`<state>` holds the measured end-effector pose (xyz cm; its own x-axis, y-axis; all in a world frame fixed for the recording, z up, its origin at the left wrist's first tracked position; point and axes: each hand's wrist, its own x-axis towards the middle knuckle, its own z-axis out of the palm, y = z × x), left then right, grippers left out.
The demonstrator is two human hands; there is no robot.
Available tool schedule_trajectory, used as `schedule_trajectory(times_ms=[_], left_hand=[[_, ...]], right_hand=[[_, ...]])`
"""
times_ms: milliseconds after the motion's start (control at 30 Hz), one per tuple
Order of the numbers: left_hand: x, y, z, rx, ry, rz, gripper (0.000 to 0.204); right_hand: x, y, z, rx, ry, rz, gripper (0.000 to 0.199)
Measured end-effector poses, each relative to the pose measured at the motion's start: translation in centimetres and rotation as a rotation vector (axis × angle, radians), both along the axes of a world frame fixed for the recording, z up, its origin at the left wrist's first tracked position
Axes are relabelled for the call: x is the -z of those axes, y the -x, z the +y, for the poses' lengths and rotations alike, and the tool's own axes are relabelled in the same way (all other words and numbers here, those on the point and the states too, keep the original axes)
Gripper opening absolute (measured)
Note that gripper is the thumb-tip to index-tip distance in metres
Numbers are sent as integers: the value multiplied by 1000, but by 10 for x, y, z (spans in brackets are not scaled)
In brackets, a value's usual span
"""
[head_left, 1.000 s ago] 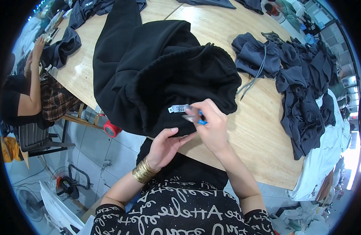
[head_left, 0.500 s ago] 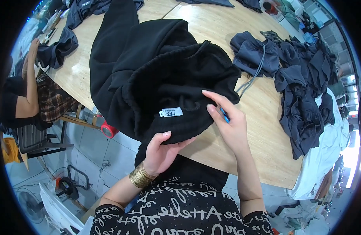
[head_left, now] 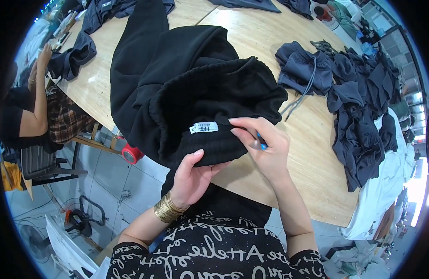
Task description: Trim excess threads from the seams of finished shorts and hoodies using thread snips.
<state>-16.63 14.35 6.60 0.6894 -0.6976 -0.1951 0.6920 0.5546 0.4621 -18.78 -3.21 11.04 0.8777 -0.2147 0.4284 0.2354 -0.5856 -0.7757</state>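
Note:
A pair of black sweatpants (head_left: 149, 69) lies on the table, its gathered elastic waistband spread open toward me. Inside the waistband sits a small white label (head_left: 206, 127). My left hand (head_left: 193, 174) grips the near edge of the waistband, thumb on the inside and fingers underneath. At the label's right, my right hand (head_left: 268, 144) pinches the black fabric between thumb and index finger. A small blue-ended tool (head_left: 263, 145) is tucked in that same hand; most of it is hidden, so its kind is unclear.
Dark grey drawstring garments (head_left: 305, 67) and a heap of dark clothes (head_left: 361, 121) lie on the right of the wooden table (head_left: 312, 186). White cloth (head_left: 379, 179) hangs over its right edge. Another person's arm (head_left: 40, 102) is at the far left, near a chair (head_left: 42, 160).
My right hand has moved left along the waistband to beside the label and now pinches the fabric. The waistband has shifted slightly; my left hand keeps its hold.

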Motion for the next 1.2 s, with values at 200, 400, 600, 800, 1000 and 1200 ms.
schedule_trajectory(times_ms=[200, 400, 600, 800, 1000, 1200], left_hand=[[-12, -3, 4, -30, -7, 52, 46], [-19, -8, 5, -10, 15, 51, 47], [-23, -12, 9, 57, 7, -89, 46], [-18, -9, 12, 70, 62, 38, 45], [-20, -5, 11, 72, 7, -65, 42], [24, 5, 12, 11, -417, -410, 31]], right_hand=[[-1, -5, -1, -48, -39, 5, 27], [-6, -8, -3, -82, 24, -68, 22], [-20, -8, -7, -158, -465, 352, 21], [-24, -6, -1, -86, -59, 71, 19], [-28, -2, -1, -116, 10, 71, 15], [-2, 6, -5, -79, 1, 310, 10]])
